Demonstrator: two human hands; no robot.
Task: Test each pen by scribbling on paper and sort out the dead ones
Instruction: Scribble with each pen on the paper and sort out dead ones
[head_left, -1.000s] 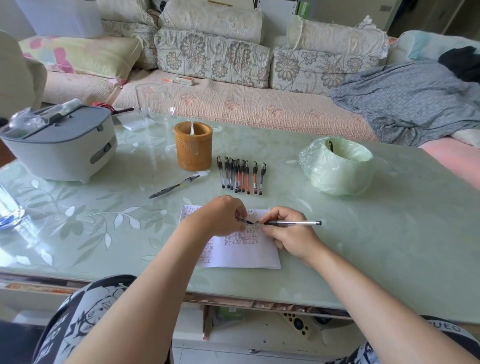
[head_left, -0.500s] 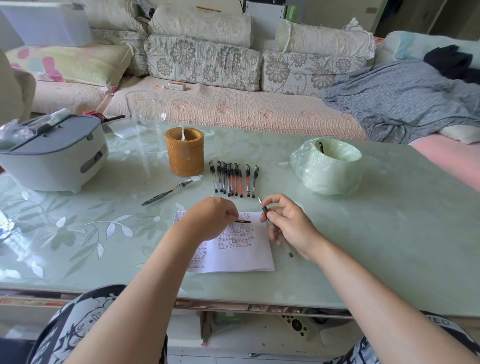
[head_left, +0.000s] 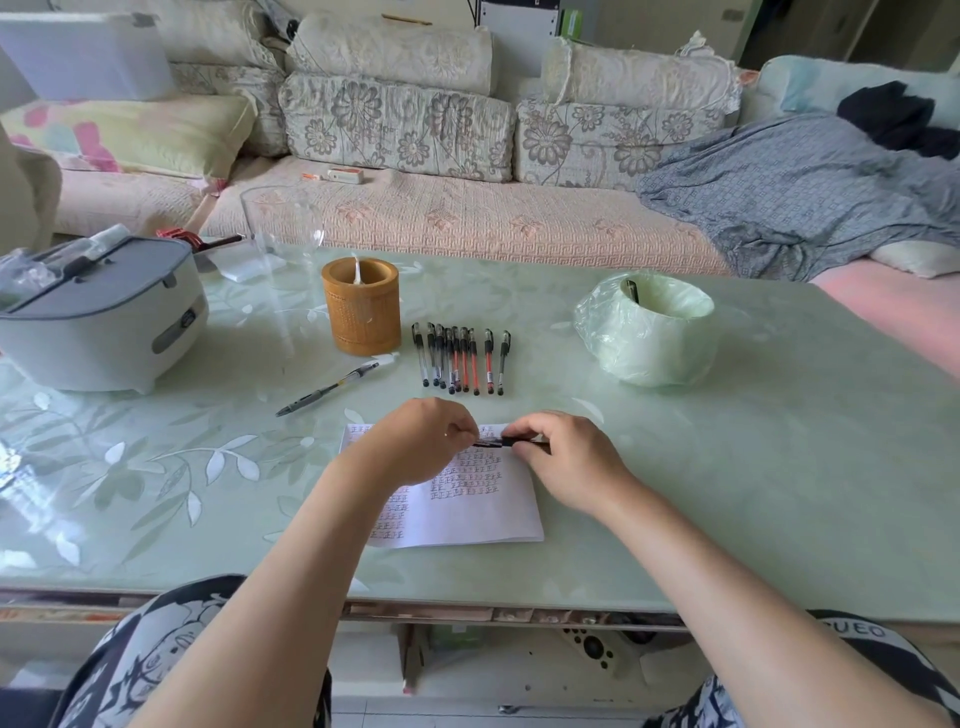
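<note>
One bench (head_left: 779, 467) carries every item. One grey lidded appliance (head_left: 104, 317) sits at its left edge; one bin (head_left: 649, 343), lined with a green bag, stands toward the far right and holds one binned pen (head_left: 632, 291) leaning on its inner wall; one clear glass jar (head_left: 283, 223) stands at the far edge, left of centre. One paper (head_left: 478, 519), partly covered in rows of marks, lies at the centre of the near edge; one bamboo holder (head_left: 362, 312) stands beyond it. Nine pens, as nearly as can be counted, form the row of pens (head_left: 462, 358) between holder and bin, long axes running far to near; one loose pen (head_left: 327, 389) lies diagonally to the left of the row.

One test pen (head_left: 501, 442) is held over the paper's far edge, long axis left to right, parallel to the bench's near edge; the left hand (head_left: 421, 441) pinches its left end with curled fingers; the right hand (head_left: 566, 457) has its fingers curled round the barrel. Whether a cap is going on or coming off cannot be told. The bin lies to the far right, so the right hand is nearer to it; the row lies straight beyond both hands.
</note>
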